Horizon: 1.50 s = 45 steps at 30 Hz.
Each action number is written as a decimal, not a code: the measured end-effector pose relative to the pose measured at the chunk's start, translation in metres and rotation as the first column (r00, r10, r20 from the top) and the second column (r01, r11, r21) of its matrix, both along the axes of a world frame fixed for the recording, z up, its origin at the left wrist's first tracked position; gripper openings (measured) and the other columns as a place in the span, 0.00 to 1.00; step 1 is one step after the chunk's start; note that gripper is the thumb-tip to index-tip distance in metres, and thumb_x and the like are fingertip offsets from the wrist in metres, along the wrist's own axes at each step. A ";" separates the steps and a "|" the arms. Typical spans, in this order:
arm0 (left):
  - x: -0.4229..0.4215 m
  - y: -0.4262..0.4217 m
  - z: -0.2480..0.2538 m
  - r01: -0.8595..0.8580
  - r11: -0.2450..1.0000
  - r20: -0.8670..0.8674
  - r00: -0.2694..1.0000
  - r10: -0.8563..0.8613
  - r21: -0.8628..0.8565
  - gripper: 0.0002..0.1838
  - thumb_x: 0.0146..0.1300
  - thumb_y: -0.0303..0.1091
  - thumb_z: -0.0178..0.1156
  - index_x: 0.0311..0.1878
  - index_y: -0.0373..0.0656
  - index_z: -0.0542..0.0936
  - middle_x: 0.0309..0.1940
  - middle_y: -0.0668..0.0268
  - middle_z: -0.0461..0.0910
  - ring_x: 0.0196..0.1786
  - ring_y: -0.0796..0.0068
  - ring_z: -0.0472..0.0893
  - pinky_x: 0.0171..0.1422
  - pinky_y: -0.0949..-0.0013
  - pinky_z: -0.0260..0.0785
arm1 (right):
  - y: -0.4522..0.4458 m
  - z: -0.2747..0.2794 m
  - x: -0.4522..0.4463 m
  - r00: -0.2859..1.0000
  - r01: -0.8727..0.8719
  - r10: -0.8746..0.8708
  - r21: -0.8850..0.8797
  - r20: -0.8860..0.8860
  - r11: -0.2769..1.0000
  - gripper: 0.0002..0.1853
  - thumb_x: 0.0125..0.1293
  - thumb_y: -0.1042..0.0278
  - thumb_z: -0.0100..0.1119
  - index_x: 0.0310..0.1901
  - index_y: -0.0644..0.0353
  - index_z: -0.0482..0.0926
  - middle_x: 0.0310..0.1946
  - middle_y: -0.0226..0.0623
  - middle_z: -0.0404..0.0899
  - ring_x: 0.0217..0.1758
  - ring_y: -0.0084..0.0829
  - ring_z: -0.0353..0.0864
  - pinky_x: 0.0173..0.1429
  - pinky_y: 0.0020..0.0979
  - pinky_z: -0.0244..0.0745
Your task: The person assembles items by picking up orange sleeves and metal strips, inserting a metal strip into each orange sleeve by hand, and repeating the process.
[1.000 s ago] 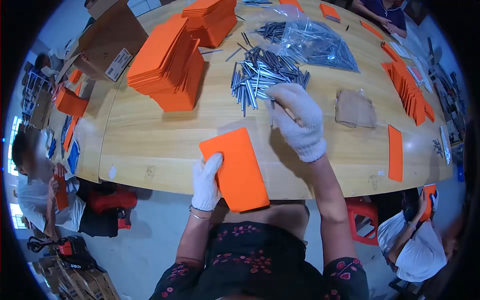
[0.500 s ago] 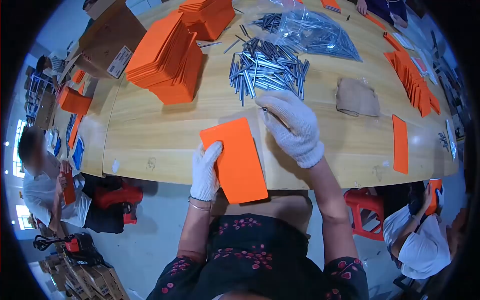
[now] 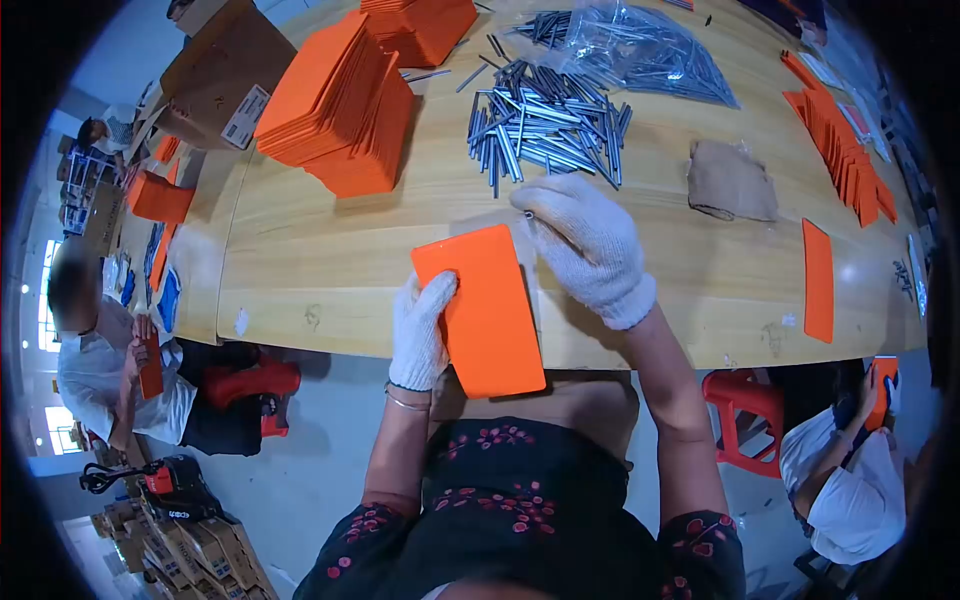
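Observation:
My left hand [image 3: 422,335], in a white knit glove, grips an orange rectangular panel [image 3: 485,315] by its left side, thumb lying on the face. The panel is tilted slightly at the table's near edge. Just right of the panel's top corner, my right hand [image 3: 590,245], gloved the same way, is closed in a pinch. A small metal rod end [image 3: 529,214] shows at its fingertips; the rest of the rod is hidden in the glove. Beyond that hand lies a loose pile of metal rods [image 3: 545,125].
Stacks of orange panels [image 3: 335,110] stand at the back left, near a cardboard box [image 3: 215,85]. A plastic bag of rods [image 3: 650,60] and a folded brown cloth [image 3: 730,180] lie on the table [image 3: 300,260]. Other people sit left and right, each holding an orange panel.
The whole view has shifted a little, so the table's things appear slightly farther right. Both hands keep nearly the same hold and place beside the panel.

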<state>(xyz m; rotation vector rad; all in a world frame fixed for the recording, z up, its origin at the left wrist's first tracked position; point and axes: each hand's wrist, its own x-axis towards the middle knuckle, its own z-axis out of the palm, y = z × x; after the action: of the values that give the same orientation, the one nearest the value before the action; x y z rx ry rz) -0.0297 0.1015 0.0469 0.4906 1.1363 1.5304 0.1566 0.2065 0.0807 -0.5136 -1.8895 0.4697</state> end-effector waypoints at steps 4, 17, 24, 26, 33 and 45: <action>0.001 0.001 0.000 0.027 1.000 -0.001 1.000 -0.027 -0.002 0.16 0.64 0.28 0.59 0.53 0.32 0.75 0.42 0.58 0.82 0.38 0.75 0.80 0.44 0.76 0.74 | -0.002 -0.001 0.002 1.000 -0.010 0.010 -0.053 -0.002 0.999 0.15 0.56 0.82 0.58 0.46 0.66 0.82 0.44 0.41 0.82 0.41 0.35 0.79 0.46 0.28 0.74; 0.007 -0.042 0.023 0.393 0.884 -0.265 0.850 -0.454 -0.252 0.12 0.62 0.24 0.60 0.49 0.35 0.79 0.37 0.66 0.82 0.36 0.81 0.76 0.44 0.80 0.71 | -0.037 0.032 0.042 0.883 -0.131 0.274 -0.361 0.380 0.923 0.06 0.61 0.72 0.60 0.38 0.64 0.81 0.33 0.38 0.80 0.31 0.38 0.77 0.37 0.31 0.72; 0.009 -0.058 0.031 0.475 0.851 -0.283 0.804 -0.523 -0.223 0.10 0.64 0.28 0.61 0.47 0.36 0.79 0.34 0.70 0.79 0.34 0.83 0.72 0.41 0.79 0.67 | -0.046 0.023 0.034 0.828 -0.239 0.410 -0.422 0.382 0.875 0.08 0.63 0.68 0.60 0.38 0.63 0.83 0.33 0.36 0.80 0.31 0.40 0.77 0.38 0.32 0.73; 0.010 -0.061 0.030 0.485 0.852 -0.321 0.789 -0.523 -0.196 0.09 0.67 0.32 0.61 0.43 0.36 0.78 0.33 0.72 0.77 0.34 0.83 0.70 0.39 0.77 0.66 | -0.049 0.023 0.031 0.794 -0.258 0.472 -0.491 0.383 0.832 0.08 0.63 0.67 0.60 0.38 0.63 0.83 0.34 0.36 0.81 0.31 0.40 0.77 0.38 0.33 0.73; 0.007 -0.065 0.033 0.547 0.807 -0.330 0.737 -0.590 -0.223 0.10 0.67 0.34 0.61 0.44 0.36 0.78 0.32 0.72 0.76 0.34 0.82 0.69 0.40 0.77 0.65 | -0.053 0.015 0.034 0.770 -0.297 0.525 -0.524 0.363 0.798 0.09 0.64 0.66 0.61 0.38 0.63 0.83 0.35 0.35 0.82 0.32 0.39 0.78 0.38 0.33 0.74; 0.014 -0.066 0.018 0.584 0.769 -0.430 0.643 -0.634 -0.262 0.15 0.70 0.42 0.57 0.48 0.38 0.76 0.30 0.67 0.77 0.32 0.76 0.70 0.40 0.71 0.66 | -0.058 -0.001 0.035 0.817 -0.277 0.462 -0.468 0.345 0.839 0.04 0.59 0.73 0.62 0.32 0.64 0.79 0.27 0.36 0.74 0.26 0.38 0.67 0.33 0.32 0.66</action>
<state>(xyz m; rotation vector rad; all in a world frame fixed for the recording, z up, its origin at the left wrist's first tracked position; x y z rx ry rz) -0.0158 0.0356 0.0649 1.1280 1.2463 0.7461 0.1916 0.1481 0.0794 -0.5406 -2.3703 1.1011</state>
